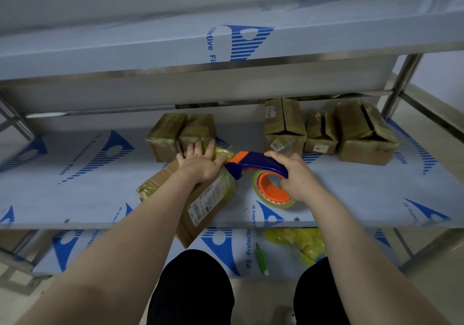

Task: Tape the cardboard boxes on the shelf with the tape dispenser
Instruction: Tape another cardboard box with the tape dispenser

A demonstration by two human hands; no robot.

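A cardboard box (200, 206) lies at an angle on the middle shelf (351, 199), its near corner hanging over the front edge. My left hand (200, 161) presses flat on its top, fingers spread. My right hand (296, 176) grips the blue handle of the blue and orange tape dispenser (256, 164), whose orange front end touches the box's far right corner, where yellowish tape shows. The tape roll (272, 190) hangs below the handle.
Two taped boxes (180, 134) stand behind the left hand. Three more boxes (326, 128) with slit tops stand at the back right. The lower shelf holds crumpled yellow tape (301, 244) and a green-handled tool (261, 259). An upper shelf (226, 46) overhangs close above.
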